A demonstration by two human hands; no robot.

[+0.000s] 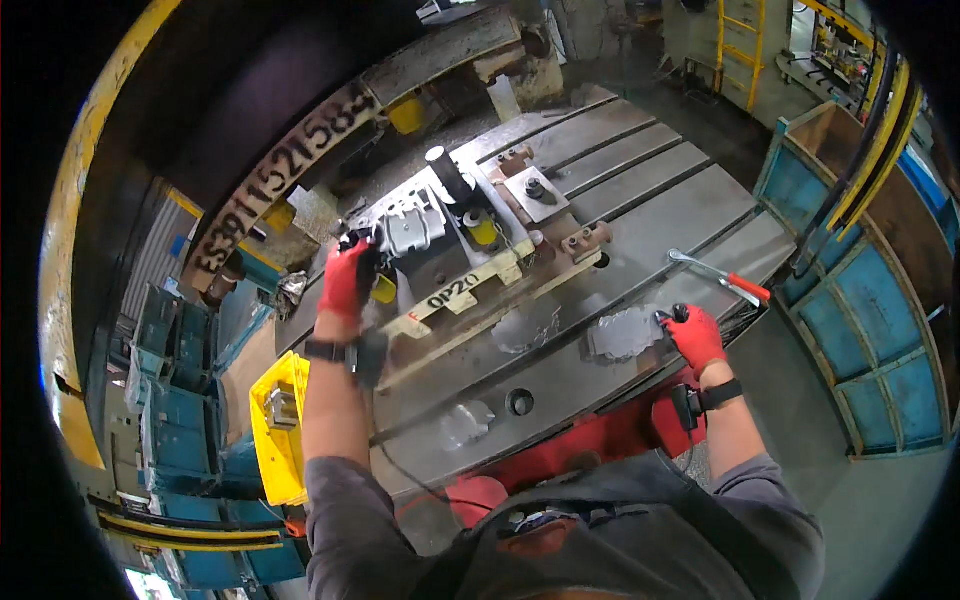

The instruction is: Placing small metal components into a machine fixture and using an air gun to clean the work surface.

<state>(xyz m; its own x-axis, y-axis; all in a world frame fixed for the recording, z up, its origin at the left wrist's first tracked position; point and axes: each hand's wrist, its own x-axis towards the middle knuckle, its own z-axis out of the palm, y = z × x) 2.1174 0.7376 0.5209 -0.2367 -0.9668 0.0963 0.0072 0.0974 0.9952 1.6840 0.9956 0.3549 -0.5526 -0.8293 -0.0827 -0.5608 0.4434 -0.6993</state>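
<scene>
My left hand (347, 275), in a red glove with dark fingers, reaches to the left end of the press die (455, 290). Its fingers bend in beside a silver stamped metal part (410, 228) lying on the die; the dark fingertips blend into the shadow, and what they grip is hidden. A black cylinder with a white top (450, 175) stands right of that part. On the near right of the table, my right hand (694, 338), gloved the same way, has its fingers curled at the right edge of a flat grey sheet-metal part (625, 333).
The slotted steel table (640, 215) carries a ratchet wrench with a red handle (720, 277) and further thin grey pieces (467, 424). A yellow bin (275, 440) holding metal parts is at the left. Blue crates (860, 300) stand right; a press frame (280, 175) rises far left.
</scene>
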